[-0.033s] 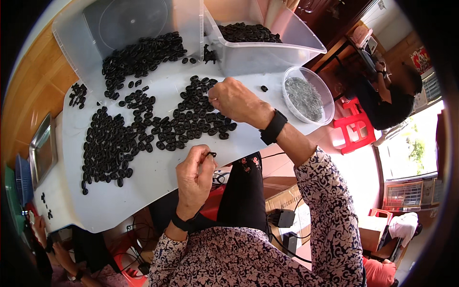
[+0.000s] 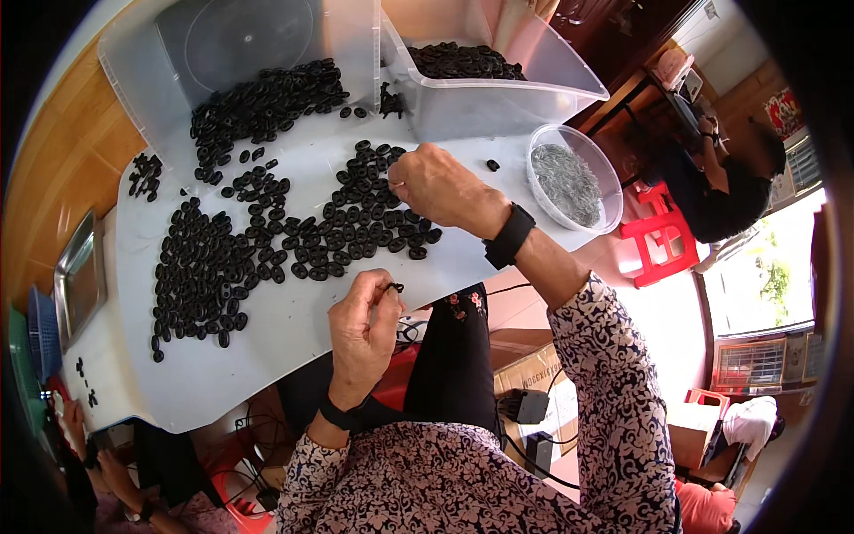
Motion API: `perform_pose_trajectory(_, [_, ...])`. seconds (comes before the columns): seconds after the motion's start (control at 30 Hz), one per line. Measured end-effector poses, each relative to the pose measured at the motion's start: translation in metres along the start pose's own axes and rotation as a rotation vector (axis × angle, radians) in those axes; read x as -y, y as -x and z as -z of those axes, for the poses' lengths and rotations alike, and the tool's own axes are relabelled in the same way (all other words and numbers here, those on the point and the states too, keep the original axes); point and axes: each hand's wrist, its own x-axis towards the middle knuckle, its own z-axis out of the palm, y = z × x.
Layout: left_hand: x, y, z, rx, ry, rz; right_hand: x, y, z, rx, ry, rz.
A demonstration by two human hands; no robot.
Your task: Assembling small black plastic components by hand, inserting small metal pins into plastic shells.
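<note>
Near the table's front edge, my left hand [image 2: 363,325] pinches a small black two-holed oval piece [image 2: 397,287] between thumb and fingertips. My right hand [image 2: 445,185] is over the right side of a spread of similar black oval pieces [image 2: 342,233], its fingers bent together. Whatever its fingertips hold, if anything, is hidden behind the hand. A denser heap of the same pieces [image 2: 197,271] lies to the left. One lone black piece [image 2: 493,165] rests to the right of my right hand.
On the white table [image 2: 294,334], a tipped clear bin [image 2: 360,53] spills black pieces; another clear bin [image 2: 489,109] stands beside it. A round tub [image 2: 569,182] holds thin clear bits. A metal tray [image 2: 80,276] lies left. Other people sit at lower left and far right.
</note>
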Motion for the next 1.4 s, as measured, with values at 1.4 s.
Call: perform_pose_trajectory(1.4, [-0.005, -0.004, 0.001, 0.019, -0.046, 0.001, 0.053, 0.095, -0.03, -0.154, -1.527, -0.212])
